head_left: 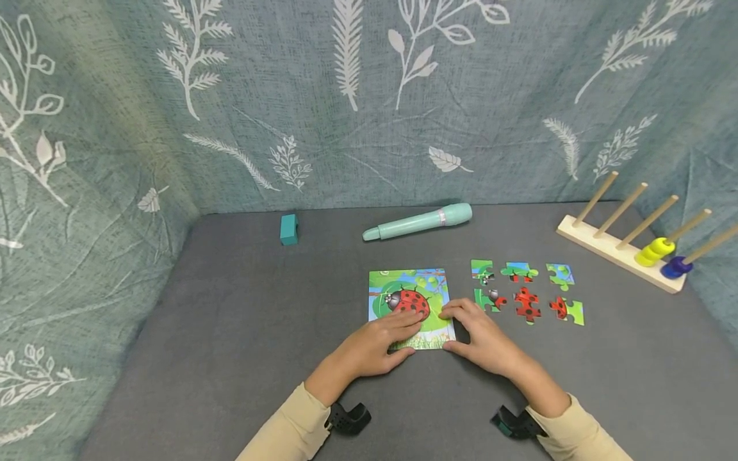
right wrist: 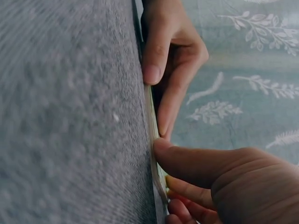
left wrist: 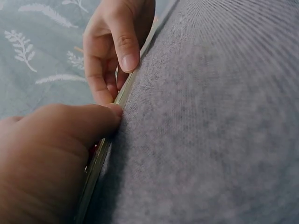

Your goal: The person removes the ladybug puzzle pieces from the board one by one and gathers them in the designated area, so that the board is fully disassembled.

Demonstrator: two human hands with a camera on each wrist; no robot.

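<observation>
A square card with a ladybug picture [head_left: 435, 278] lies on the grey table in the head view. My left hand [head_left: 380, 339] rests over its lower left part, fingers stretched across the ladybug and thumb at the near edge. At the lower right corner my right hand [head_left: 481, 336] grips the card, with bent fingertips on its right side and the thumb at the near edge. Both wrist views show the card edge-on as a thin strip, with the thumbs [left wrist: 128, 60] [right wrist: 175, 161] against it.
Several ladybug jigsaw pieces [head_left: 527, 304] lie in two rows right of the card. Behind them stands a wooden peg stand [head_left: 625, 256] with yellow and purple rings. A mint green microphone-shaped object [head_left: 412, 224] and a teal block [head_left: 289, 230] lie near the patterned curtain [head_left: 369, 141].
</observation>
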